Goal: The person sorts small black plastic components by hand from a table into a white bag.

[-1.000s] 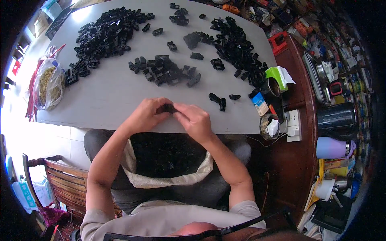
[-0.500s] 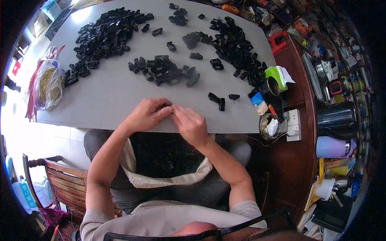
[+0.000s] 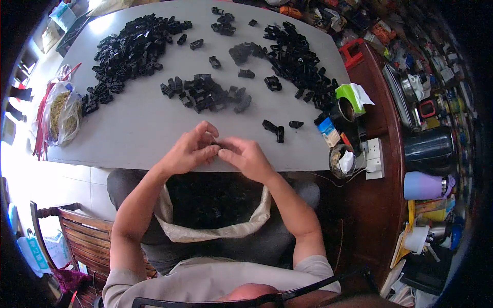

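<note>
Over the table's near edge, my left hand point(image 3: 192, 148) and my right hand point(image 3: 246, 157) meet at the fingertips. Both are closed in a pinch, thumbs toward each other. Whatever they hold is hidden by the fingers or too small to make out. Beyond them, a loose cluster of small black plastic parts point(image 3: 203, 92) lies on the grey table point(image 3: 149, 126). Below my hands an open whitish sack point(image 3: 215, 233) rests on my lap, with many dark pieces inside.
Larger heaps of black parts point(image 3: 131, 51) spread at the far left and the right point(image 3: 298, 59). A clear plastic bag of thin golden pieces point(image 3: 62, 115) sits at the left edge. A black cup point(image 3: 345, 109), a green tissue pack point(image 3: 352, 96) and a power strip point(image 3: 375, 158) stand at right.
My hands have drawn slightly nearer to me. My left fingers have lifted and curled, and my right fingers have bent in more. The parts on the table lie as before.
</note>
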Action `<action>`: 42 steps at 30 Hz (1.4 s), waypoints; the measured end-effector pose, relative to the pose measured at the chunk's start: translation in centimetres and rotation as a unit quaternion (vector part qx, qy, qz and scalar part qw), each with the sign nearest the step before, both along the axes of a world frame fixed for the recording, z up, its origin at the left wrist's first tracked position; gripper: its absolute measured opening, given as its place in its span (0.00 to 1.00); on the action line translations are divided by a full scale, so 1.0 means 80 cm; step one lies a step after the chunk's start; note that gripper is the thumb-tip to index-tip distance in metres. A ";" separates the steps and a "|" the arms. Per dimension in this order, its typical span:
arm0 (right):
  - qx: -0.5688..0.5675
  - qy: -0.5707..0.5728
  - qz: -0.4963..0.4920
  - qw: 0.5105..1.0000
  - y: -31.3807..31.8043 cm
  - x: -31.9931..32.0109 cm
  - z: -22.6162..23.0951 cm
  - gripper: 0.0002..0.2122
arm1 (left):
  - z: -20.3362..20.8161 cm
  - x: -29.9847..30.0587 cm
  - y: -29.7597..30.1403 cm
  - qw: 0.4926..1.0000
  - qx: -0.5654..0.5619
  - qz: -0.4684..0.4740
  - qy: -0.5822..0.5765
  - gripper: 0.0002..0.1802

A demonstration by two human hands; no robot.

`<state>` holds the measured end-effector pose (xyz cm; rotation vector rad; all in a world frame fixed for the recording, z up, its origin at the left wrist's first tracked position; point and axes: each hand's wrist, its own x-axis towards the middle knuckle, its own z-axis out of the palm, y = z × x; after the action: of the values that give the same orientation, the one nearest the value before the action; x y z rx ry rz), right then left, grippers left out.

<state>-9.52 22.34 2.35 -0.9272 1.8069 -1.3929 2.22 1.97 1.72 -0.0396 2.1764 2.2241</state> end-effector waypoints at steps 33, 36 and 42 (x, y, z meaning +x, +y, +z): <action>0.080 0.512 -0.288 0.805 0.027 -0.037 -0.012 0.09 | 0.001 -0.039 -0.013 0.805 -0.517 0.289 0.036 0.17; 0.166 0.521 -0.253 0.798 0.027 -0.036 -0.018 0.12 | -0.008 -0.033 -0.019 0.817 -0.498 0.284 0.068 0.13; 0.116 0.497 -0.221 0.831 0.022 -0.017 -0.018 0.15 | -0.018 -0.023 -0.017 0.834 -0.495 0.219 0.103 0.08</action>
<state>-10.87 24.08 0.94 -1.2788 3.0533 -0.9019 0.34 0.57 0.25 -0.3590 3.4461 0.9364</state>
